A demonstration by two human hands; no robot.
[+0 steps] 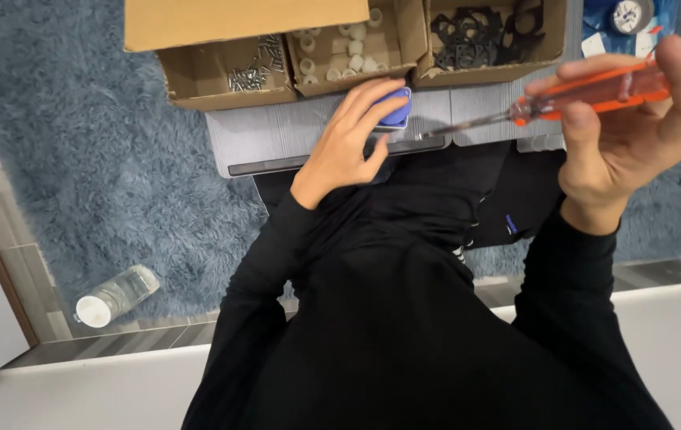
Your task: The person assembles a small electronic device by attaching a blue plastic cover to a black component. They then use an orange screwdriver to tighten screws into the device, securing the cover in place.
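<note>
My left hand (350, 137) rests on a small blue block (397, 109) on the grey table (277, 135), fingers curled over it. My right hand (635, 127) is raised at the right and grips a screwdriver with an orange translucent handle (595, 94). Its metal shaft (468, 123) points left, the tip close to the blue block. Black sleeves cover both arms.
Three open cardboard boxes line the table's far edge: one with metal screws (249, 73), one with white cylindrical spacers (340, 56), one with black flat parts (483, 36). A clear plastic bottle (116, 296) lies on the blue shaggy rug (78, 159) at the left.
</note>
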